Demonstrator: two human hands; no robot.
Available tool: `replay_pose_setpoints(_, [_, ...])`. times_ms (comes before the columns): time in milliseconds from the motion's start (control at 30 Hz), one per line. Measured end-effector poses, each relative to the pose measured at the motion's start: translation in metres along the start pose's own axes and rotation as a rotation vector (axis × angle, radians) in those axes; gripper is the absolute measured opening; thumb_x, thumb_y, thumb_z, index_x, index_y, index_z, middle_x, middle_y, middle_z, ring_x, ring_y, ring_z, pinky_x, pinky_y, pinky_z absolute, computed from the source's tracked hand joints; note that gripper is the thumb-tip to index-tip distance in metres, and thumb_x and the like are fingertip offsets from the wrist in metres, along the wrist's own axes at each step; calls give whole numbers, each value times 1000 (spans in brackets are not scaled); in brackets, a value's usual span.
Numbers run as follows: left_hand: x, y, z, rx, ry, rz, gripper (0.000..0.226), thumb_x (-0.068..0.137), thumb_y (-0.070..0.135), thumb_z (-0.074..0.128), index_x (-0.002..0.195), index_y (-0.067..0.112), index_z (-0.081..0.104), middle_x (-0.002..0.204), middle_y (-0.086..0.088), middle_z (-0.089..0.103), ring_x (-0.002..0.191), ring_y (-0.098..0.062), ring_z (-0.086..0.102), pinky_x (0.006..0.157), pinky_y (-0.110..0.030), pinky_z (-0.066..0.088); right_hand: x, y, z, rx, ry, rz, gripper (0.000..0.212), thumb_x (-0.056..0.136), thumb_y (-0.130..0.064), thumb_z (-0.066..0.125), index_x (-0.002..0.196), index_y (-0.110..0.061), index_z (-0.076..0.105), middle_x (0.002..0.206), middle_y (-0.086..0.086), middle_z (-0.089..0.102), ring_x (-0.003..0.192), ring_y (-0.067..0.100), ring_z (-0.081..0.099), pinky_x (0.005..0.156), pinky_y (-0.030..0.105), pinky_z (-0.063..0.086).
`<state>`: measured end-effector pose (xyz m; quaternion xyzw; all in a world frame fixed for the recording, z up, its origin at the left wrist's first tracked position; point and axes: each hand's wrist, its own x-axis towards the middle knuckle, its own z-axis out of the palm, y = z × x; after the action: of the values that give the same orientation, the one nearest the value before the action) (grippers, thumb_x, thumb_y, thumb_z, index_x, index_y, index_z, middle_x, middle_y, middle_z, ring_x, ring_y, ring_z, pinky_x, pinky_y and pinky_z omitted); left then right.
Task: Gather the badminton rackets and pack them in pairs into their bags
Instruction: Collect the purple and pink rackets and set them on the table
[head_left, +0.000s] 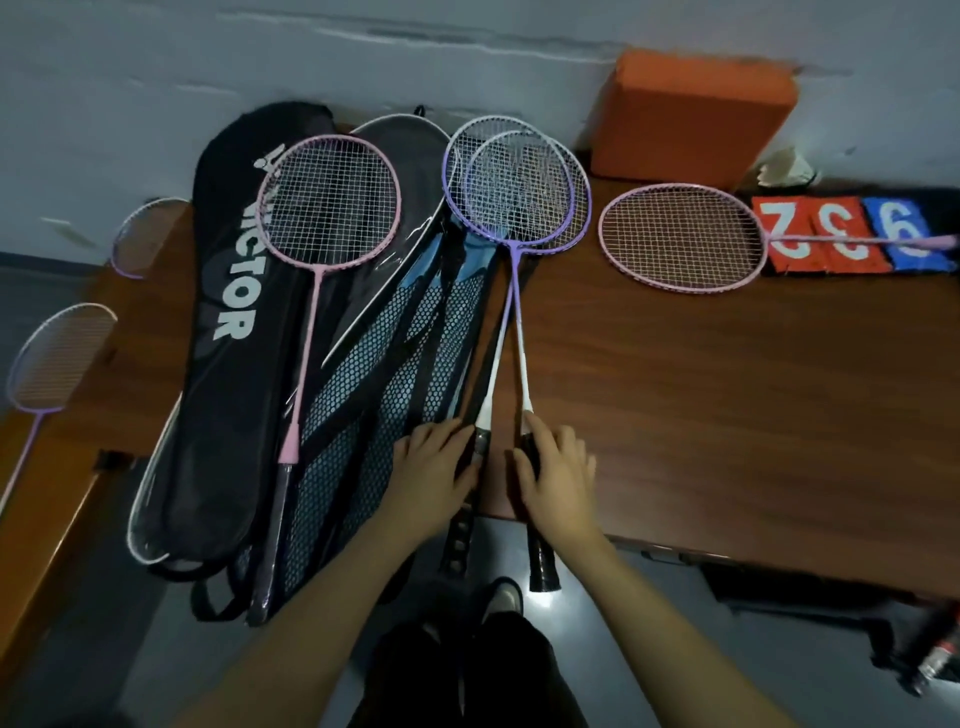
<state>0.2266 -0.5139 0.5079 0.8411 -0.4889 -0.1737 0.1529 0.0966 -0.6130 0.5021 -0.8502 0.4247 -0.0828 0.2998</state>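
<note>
Purple rackets: two purple-framed badminton rackets are laid on the wooden table, heads overlapped, shafts crossed, black grips projected past the near table edge.
Left hand: the left hand is curled over the black grip of the left-lying purple racket, where that grip meets the mesh bags.
Right hand: the right hand is closed round the black grip of the other purple racket, thumb set along it.
Pink racket on bags: a pink-framed racket is rested across the black Victor racket bag and the mesh bags.
Mesh bags: blue-and-black mesh racket bags are spread between the Victor bag and the purple rackets.
Second pink racket: another pink racket is laid flat further right, its shaft passed over the numbered score cards.
Orange block: an orange foam block is placed against the wall.
Far-left rackets: two more purple rackets are seen at the left edge of the view.
</note>
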Motion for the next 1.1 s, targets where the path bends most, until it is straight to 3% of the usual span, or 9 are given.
replay_pose_setpoints(100, [0, -5, -5, 0, 1, 21, 45, 89, 25, 54, 132, 14, 48, 141, -6, 43, 129, -27, 36, 102, -40, 24, 4, -1, 4, -132, -62, 36, 48, 97, -36, 41, 143, -28, 32, 119, 10, 44, 102, 29, 40, 86, 38, 30])
replay_pose_setpoints(233, [-3, -23, -24, -58, 65, -22, 46, 87, 34, 42, 127, 13, 51, 136, -6, 46, 124, -27, 39, 99, -40, 26, 4, -23, 5, -125, 12, 1, 44, 95, -34, 46, 138, -26, 41, 126, 11, 41, 106, 29, 39, 88, 38, 29])
replay_pose_setpoints(367, [-6, -66, -53, -55, 136, -72, 41, 89, 23, 57, 128, 13, 52, 134, -6, 48, 124, -27, 40, 101, -42, 27, 4, -69, 23, 2, 35, -155, 41, 93, -34, 45, 131, -21, 49, 119, 6, 48, 107, 24, 43, 86, 30, 25])
replay_pose_setpoints(533, [-6, -138, -94, -39, 111, -96, 39, 90, 25, 53, 129, 17, 51, 130, -3, 50, 120, -23, 44, 99, -39, 28, 2, -135, 67, 59, -45, -263, 42, 92, -42, 41, 126, -20, 53, 109, -2, 57, 103, 18, 51, 83, 29, 30])
replay_pose_setpoints(733, [-2, -195, -118, -19, 25, -15, 42, 90, 23, 50, 132, 23, 48, 135, 1, 48, 120, -23, 43, 94, -35, 27, 1, -202, 127, 42, -10, -86, 40, 87, -38, 54, 123, -21, 53, 110, -3, 64, 104, 20, 53, 77, 28, 19])
replay_pose_setpoints(867, [7, -214, -117, 25, -5, 82, 42, 90, 23, 49, 133, 23, 47, 136, 3, 46, 121, -20, 43, 92, -34, 25, 4, -224, 153, -32, -3, 31, 41, 83, -37, 61, 120, -21, 51, 107, -2, 63, 104, 22, 51, 84, 32, 22])
replay_pose_setpoints(1000, [13, -227, -112, 8, -17, 168, 43, 81, 28, 51, 123, 20, 58, 122, -2, 58, 106, -26, 55, 83, -40, 33, 11, -229, 159, -45, 8, 111, 49, 82, -37, 65, 124, -19, 48, 111, -1, 63, 109, 22, 50, 85, 32, 20])
replay_pose_setpoints(1100, [17, -228, -109, 0, -5, 216, 50, 81, 39, 38, 122, 19, 58, 114, -1, 62, 100, -25, 58, 79, -38, 33, 14, -228, 156, 72, 72, 141, 43, 83, -29, 66, 121, -17, 50, 104, -1, 65, 102, 20, 54, 77, 27, 17])
